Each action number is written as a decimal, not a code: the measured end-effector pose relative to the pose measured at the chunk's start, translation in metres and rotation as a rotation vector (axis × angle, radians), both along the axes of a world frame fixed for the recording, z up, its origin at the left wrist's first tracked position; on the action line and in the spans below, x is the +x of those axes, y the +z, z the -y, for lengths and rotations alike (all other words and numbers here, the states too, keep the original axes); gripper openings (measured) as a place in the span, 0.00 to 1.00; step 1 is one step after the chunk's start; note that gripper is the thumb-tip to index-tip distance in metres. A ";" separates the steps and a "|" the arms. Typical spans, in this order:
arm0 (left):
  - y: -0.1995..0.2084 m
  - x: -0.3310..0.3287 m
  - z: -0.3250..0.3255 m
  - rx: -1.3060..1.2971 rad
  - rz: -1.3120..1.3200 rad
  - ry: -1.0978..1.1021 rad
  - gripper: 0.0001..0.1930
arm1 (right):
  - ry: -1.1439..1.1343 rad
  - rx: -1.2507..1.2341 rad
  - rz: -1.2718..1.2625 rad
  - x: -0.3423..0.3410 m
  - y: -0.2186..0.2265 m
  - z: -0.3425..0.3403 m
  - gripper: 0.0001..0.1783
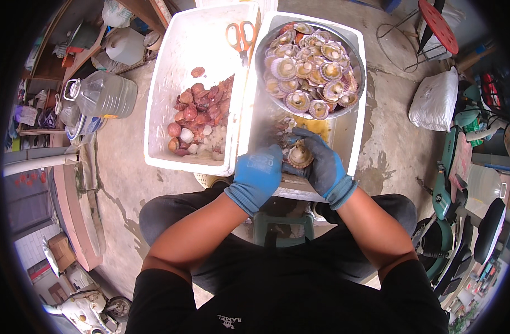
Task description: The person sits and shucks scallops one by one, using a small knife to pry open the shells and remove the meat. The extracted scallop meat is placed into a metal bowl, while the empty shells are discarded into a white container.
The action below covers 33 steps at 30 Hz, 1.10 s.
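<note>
Both of my hands wear blue work gloves with darker palms and fingers. My right hand [323, 163] holds an opened scallop [300, 156] between thumb and fingers, its hollow side turned up. Close beside it, my left hand [259, 173] is closed, knuckles up; its fingertips and whatever they grip are hidden. Both hands are over the near end of a white foam box [361, 117]. At the far end of that box, a round metal bowl [260, 67] is heaped with half-shell scallops [308, 69]. Yellowish liquid [313, 127] lies below the bowl.
To the left, a second white foam box [168, 72] contains whole reddish scallops [196, 111] and ice. Orange-handled scissors [241, 40] lie at its far right corner. A large plastic water jug [107, 94] stands further left. A red-topped stool [437, 26] and a white sack [434, 100] are at right.
</note>
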State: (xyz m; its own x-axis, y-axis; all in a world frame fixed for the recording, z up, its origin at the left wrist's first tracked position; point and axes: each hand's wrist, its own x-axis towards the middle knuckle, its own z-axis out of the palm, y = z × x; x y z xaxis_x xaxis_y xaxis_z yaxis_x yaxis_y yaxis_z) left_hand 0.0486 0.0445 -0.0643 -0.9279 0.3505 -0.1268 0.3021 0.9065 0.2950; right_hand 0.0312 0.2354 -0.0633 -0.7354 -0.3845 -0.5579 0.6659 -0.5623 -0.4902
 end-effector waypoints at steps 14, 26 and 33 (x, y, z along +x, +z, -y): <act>0.002 0.004 -0.004 -0.056 0.013 -0.018 0.07 | 0.089 0.076 -0.198 0.001 -0.009 -0.010 0.20; 0.005 0.004 -0.006 -0.078 0.013 -0.014 0.07 | 0.020 -0.037 -0.070 0.003 0.003 -0.006 0.19; 0.002 -0.002 -0.001 0.045 0.009 0.047 0.10 | 0.028 -0.024 -0.051 0.002 0.023 -0.002 0.28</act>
